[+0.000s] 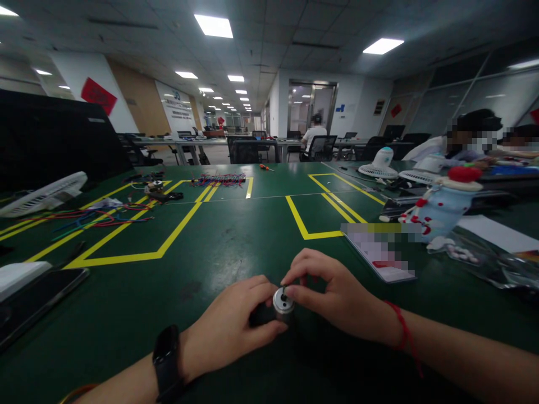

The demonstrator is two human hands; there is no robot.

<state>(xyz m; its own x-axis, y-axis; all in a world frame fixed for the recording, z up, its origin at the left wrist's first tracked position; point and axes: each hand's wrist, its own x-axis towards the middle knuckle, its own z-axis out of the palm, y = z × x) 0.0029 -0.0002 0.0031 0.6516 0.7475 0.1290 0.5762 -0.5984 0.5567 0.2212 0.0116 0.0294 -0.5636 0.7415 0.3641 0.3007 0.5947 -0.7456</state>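
A small silver metal cylinder (284, 308) with dark holes in its flat top stands upright on the green table, near the front. My left hand (227, 320) grips it from the left, thumb on the near side and fingers on the far side. From the right, my right hand (332, 286) pinches at the cylinder's top with thumb and index finger. Something small and dark shows at those fingertips, too small to name. A black watch (166, 356) is on my left wrist, a red string (400, 320) on my right.
Yellow tape (122, 259) marks the green table (236, 241). To the right lie a phone-like slab (374, 255) and a light-blue bottle (448, 210). Loose wires (109, 216) and a dark phone (42, 306) are at left. An orange screwdriver (265, 167) lies far back. A person (438, 148) sits at right.
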